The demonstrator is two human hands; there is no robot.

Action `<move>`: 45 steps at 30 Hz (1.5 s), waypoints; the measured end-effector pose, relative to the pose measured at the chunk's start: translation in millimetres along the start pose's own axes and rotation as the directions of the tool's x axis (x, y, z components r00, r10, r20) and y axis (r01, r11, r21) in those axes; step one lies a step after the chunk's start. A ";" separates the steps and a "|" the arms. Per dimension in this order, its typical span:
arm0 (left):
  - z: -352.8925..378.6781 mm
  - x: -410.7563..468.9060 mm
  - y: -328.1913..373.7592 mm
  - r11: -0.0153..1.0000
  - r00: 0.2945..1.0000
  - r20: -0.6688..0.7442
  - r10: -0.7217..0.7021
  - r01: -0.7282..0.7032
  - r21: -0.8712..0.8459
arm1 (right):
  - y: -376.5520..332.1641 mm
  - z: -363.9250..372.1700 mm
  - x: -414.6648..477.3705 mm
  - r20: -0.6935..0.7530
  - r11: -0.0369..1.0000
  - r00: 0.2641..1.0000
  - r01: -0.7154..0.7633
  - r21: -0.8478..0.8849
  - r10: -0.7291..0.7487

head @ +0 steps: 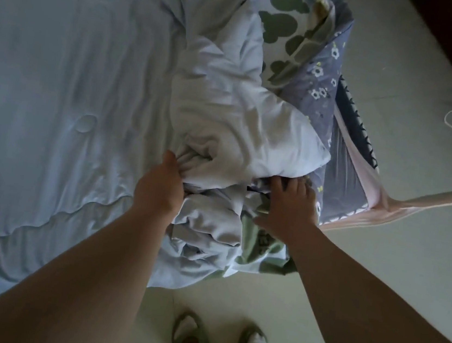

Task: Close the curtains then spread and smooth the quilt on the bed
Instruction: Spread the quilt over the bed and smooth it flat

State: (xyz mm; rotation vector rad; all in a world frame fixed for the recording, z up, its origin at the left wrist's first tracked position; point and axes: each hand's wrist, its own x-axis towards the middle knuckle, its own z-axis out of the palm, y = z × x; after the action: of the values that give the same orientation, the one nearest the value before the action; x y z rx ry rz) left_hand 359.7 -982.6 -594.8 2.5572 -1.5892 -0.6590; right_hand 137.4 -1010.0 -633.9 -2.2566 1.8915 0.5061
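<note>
2 green sandals (190,335), cut off at the view's lower edge, stand on the floor (231,306). The left hand (160,186) grips a bunched fold of the pale blue quilt (58,93), fingertips buried in cloth; the right hand (289,204) presses spread fingers on green-printed fabric (260,245) whose lettering is half covered and unreadable. Beyond, the quilt lies flat leftward across the bed (344,171), heaped beside a green-patterned pillow (283,21).

Left hand (160,189) grips quilt (225,120) (bunched).
</note>
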 end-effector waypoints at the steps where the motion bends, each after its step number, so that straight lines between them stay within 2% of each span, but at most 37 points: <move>1: 0.0 -2.0 -4.1 1.000 1.000 0.001 -0.011 0.011 -0.007 | -0.4 0.1 3.7 -0.035 1.000 0.999 -0.025 -0.003 0.025; 3: 0.8 -5.6 -9.0 0.999 1.000 -0.008 -0.030 0.030 -0.026 | 5.5 -7.3 11.6 -0.063 0.996 0.994 -0.084 0.043 0.086; 5: 3.6 -10.5 -10.1 0.997 0.998 -0.021 -0.055 0.054 -0.049 | 22.6 -13.8 15.0 -0.032 0.964 0.982 -0.175 0.198 0.185; 7: 4.0 -14.3 -5.9 0.994 0.996 -0.018 -0.086 0.085 -0.070 | 50.1 -16.9 12.3 -0.019 0.863 0.940 -0.306 0.402 0.341; 9: 5.4 -18.1 3.3 0.993 0.995 -0.024 -0.095 0.093 -0.071 | 87.7 -14.4 5.1 0.025 0.688 0.850 -0.443 0.575 0.526; 11: 6.2 -22.9 16.7 0.996 0.996 -0.040 -0.077 0.075 -0.047 | 133.8 -2.6 -5.8 0.155 0.486 0.735 -0.575 0.658 0.660; 13: 10.6 -27.2 29.6 0.998 0.997 -0.049 -0.057 0.057 -0.006 | 174.2 15.8 -18.3 0.371 0.308 0.663 -0.676 0.669 0.651; 14: 14.4 -30.9 38.2 0.998 0.997 -0.050 -0.050 0.052 0.024 | 190.5 25.0 -24.4 0.479 0.170 0.621 -0.703 0.690 0.620; 15: 19.4 -35.1 48.1 0.998 0.997 -0.057 -0.044 0.047 0.048 | 201.9 29.2 -31.7 0.554 0.046 0.570 -0.721 0.692 0.607; 16: 22.4 -36.1 53.1 0.997 0.997 -0.073 -0.038 0.043 0.070 | 206.4 35.1 -33.9 0.562 0.003 0.537 -0.724 0.689 0.630; 17: 28.3 -39.7 62.0 0.996 0.995 -0.095 -0.034 0.042 0.084 | 209.6 38.0 -37.4 0.499 0.071 0.530 -0.731 0.678 0.686; 18: 32.2 -42.2 69.3 0.994 0.992 -0.119 -0.032 0.044 0.096 | 208.3 39.4 -38.0 0.378 0.192 0.553 -0.717 0.670 0.743; 20: 42.6 -49.0 86.7 0.993 0.982 -0.187 -0.026 0.047 0.109 | 199.3 28.7 -41.6 0.046 0.447 0.639 -0.586 0.676 0.768; 21: 47.9 -52.5 96.2 0.991 0.974 -0.227 -0.018 0.047 0.124 | 195.6 22.1 -42.1 -0.143 0.600 0.698 -0.470 0.647 0.702; 22: 53.0 -57.7 108.5 0.989 0.967 -0.255 -0.010 0.048 0.143 | 195.2 17.8 -42.5 -0.310 0.778 0.778 -0.333 0.533 0.546; 23: 55.0 -62.0 117.0 0.987 0.965 -0.262 -0.003 0.045 0.153 | 191.2 15.8 -42.7 -0.419 0.908 0.842 -0.178 0.379 0.340; 24: 56.7 -66.0 125.7 0.984 0.967 -0.255 0.014 0.033 0.177 | 191.1 20.6 -39.5 -0.463 0.962 0.876 -0.009 0.273 0.139; 26: 61.1 -69.0 133.7 0.957 0.988 -0.143 0.058 -0.014 0.289 | 184.8 28.2 -33.0 -0.405 0.968 0.900 0.222 0.116 -0.158; 28: 66.7 -69.8 137.5 0.902 0.992 -0.051 0.117 -0.085 0.423 | 179.3 34.0 -27.9 -0.283 0.942 0.905 0.335 0.010 -0.319; 30: 71.9 -70.8 140.5 0.895 0.991 -0.056 0.125 -0.089 0.437 | 177.9 36.6 -24.4 -0.163 0.916 0.906 0.401 0.029 -0.392; 33: 79.8 -74.9 144.7 0.919 0.992 -0.072 0.108 -0.072 0.388 | 182.8 35.5 -17.2 0.011 0.919 0.926 0.373 0.125 -0.377; 35: 84.8 -79.7 146.5 0.922 0.986 -0.089 0.140 -0.097 0.374 | 192.8 36.3 -15.6 0.013 0.919 0.922 0.383 0.097 -0.386; 36: 87.4 -82.3 147.2 0.920 0.983 -0.098 0.157 -0.109 0.377 | 202.3 36.2 -17.0 -0.044 0.941 0.946 0.323 0.103 -0.320; 37: 90.3 -84.6 147.8 0.912 0.980 -0.104 0.172 -0.119 0.391 | 216.5 34.7 -20.7 -0.084 0.975 0.979 0.193 0.113 -0.184; 38: 93.3 -86.4 148.4 0.902 0.977 -0.104 0.184 -0.126 0.413 | 234.6 36.0 -25.0 -0.120 0.990 0.993 0.022 0.136 -0.005; 39: 96.0 -87.4 151.2 0.896 0.976 -0.106 0.193 -0.131 0.424 | 256.7 37.2 -31.6 -0.122 0.955 0.968 -0.185 0.233 0.217; 40: 97.7 -88.3 153.3 0.897 0.974 -0.108 0.197 -0.134 0.422 | 276.0 42.0 -38.5 -0.097 0.880 0.914 -0.343 0.329 0.393; 42: 98.4 -89.5 162.5 0.916 0.972 -0.122 0.202 -0.143 0.375 | 309.2 44.7 -52.0 0.013 0.688 0.785 -0.550 0.474 0.619; 44: 99.1 -90.3 174.6 0.941 0.970 -0.137 0.201 -0.152 0.303 | 329.0 47.2 -57.4 0.173 0.462 0.638 -0.694 0.552 0.750; 45: 100.0 -91.0 180.9 0.952 0.970 -0.135 0.204 -0.164 0.258 | 331.2 48.0 -59.4 0.232 0.408 0.594 -0.739 0.536 0.771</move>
State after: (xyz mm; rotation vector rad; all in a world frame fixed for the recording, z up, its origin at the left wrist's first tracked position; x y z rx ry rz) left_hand 134.5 -971.0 -607.3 2.4987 -1.9276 -0.2450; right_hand -202.2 -1002.6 -625.5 -0.9168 2.5735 -0.1012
